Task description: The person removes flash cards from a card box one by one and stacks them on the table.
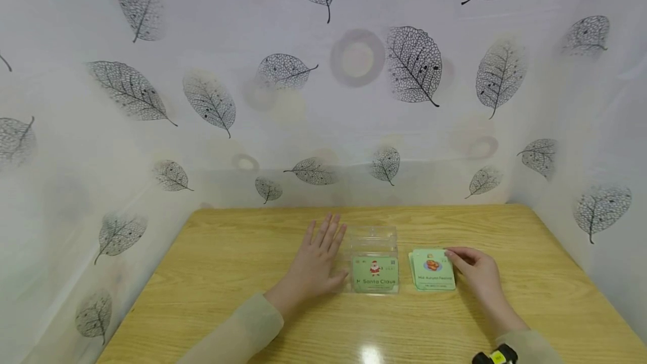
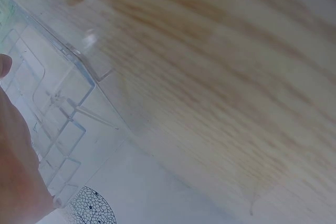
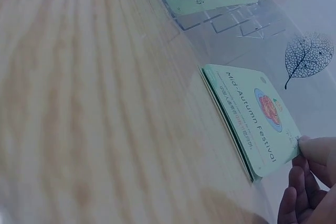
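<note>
My left hand [image 1: 314, 263] lies with straight, spread fingers beside a clear plastic box [image 1: 374, 233], its thumb at the box's left side. Inside the front of that box is a green Santa Claus card [image 1: 375, 282]. To the right lies a small stack of green picture cards, topped by a Mid-Autumn Festival card [image 1: 433, 271] with a plate of food drawn on it. My right hand [image 1: 480, 277] pinches the upper right corner of this top card; the right wrist view shows the thumb [image 3: 317, 148] over the corner and curled fingers below.
Both boxes of cards' surroundings are a light wooden table [image 1: 232, 274], with a glare spot near its front. A pale cloth printed with leaves [image 1: 414, 63] hangs behind and at both sides. A black strapped device [image 1: 496, 355] sits on the right wrist.
</note>
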